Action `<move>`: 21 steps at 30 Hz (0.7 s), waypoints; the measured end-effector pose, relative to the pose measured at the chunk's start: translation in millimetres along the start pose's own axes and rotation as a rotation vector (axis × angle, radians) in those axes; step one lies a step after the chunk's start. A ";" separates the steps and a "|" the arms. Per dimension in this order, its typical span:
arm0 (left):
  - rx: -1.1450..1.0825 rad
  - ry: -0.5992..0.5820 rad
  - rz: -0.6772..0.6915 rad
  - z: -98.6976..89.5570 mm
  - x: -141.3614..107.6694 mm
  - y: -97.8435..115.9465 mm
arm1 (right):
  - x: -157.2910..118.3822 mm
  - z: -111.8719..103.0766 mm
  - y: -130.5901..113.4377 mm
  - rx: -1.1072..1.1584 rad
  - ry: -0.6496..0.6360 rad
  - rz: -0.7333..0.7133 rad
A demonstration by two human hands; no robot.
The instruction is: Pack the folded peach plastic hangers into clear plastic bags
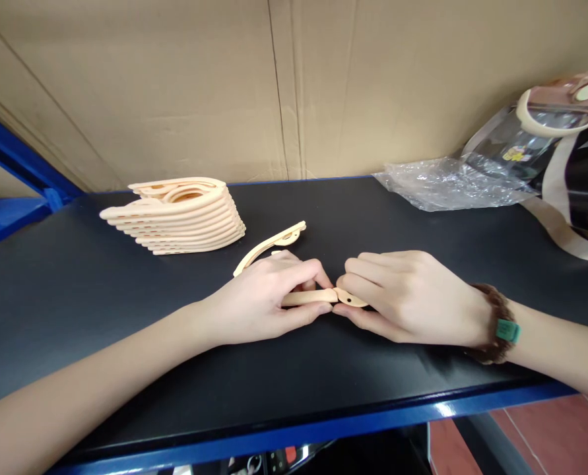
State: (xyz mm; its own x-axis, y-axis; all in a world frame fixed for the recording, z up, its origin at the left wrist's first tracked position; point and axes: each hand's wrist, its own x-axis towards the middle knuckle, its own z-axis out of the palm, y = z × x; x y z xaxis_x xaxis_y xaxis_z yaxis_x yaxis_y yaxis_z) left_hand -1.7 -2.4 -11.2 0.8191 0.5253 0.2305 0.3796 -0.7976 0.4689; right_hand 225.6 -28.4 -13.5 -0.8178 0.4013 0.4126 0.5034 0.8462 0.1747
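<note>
My left hand [268,293] pinches a slim cream plastic arm [311,298] between thumb and fingers. Against its right end sits a rounded cream plastic end piece [350,299] with a small dark hole, gripped by the fingertips of my right hand [397,293]. The two pieces touch between my hands; whether they are joined I cannot tell. Just behind my left hand lies a curved cream plastic piece [268,246], partly hidden by that hand. Further back on the left stands a neat stack of matching cream plastic frames [189,224], which look like folded hangers.
The black tabletop [199,389] ends in a blue front edge [323,425]. At the back right are a crumpled clear plastic bag [452,185], a see-through bottle [531,138] and a dark bag with a beige strap [561,191]. Cardboard [199,86] stands behind the table.
</note>
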 end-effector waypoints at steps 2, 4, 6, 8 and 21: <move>0.007 0.025 0.011 0.0 0.5 0.0 | 0.9 -0.7 1.4 0.054 -0.016 0.008; 0.026 0.056 0.024 -0.2 0.5 -0.3 | 1.8 -1.5 3.5 0.117 -0.052 0.033; 0.057 0.077 0.031 -0.3 0.1 -1.1 | 2.3 -2.4 6.4 0.159 -0.095 0.068; 0.089 0.082 0.035 -0.3 -0.6 -1.9 | 2.3 -3.1 9.8 0.182 -0.116 0.095; 0.229 0.042 0.248 3.3 -3.5 -5.5 | -2.6 6.0 21.6 0.161 -0.048 0.227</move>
State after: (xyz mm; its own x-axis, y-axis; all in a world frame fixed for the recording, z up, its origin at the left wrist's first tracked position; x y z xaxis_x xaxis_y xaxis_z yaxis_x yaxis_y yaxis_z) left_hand -5.3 -0.9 -17.3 0.8821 0.3145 0.3506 0.2614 -0.9461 0.1911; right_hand 237.0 -9.0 -16.2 -0.7033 0.6001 0.3811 0.6279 0.7758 -0.0629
